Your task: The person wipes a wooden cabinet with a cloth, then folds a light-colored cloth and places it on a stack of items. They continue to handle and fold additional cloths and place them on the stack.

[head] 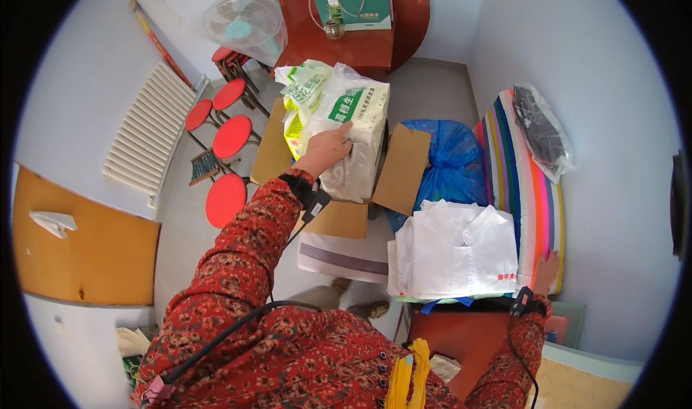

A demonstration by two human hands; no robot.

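Note:
My left hand rests on a plastic-wrapped pack of paper tissues, its index finger stretched along the pack and the other fingers curled. Whether it grips the plastic is unclear. The pack stands in an open cardboard box with its flaps spread outward. Beside it, a green-and-white plastic bag bulges from the same box. On the right, my right hand lies against a striped folded cushion, next to a stack of folded white shirts; nothing shows in its fingers.
A tied blue plastic bag sits between box and cushion. Red round stools line the left side near a radiator. Beyond stand a plastic-covered fan and a red table with a green gift bag.

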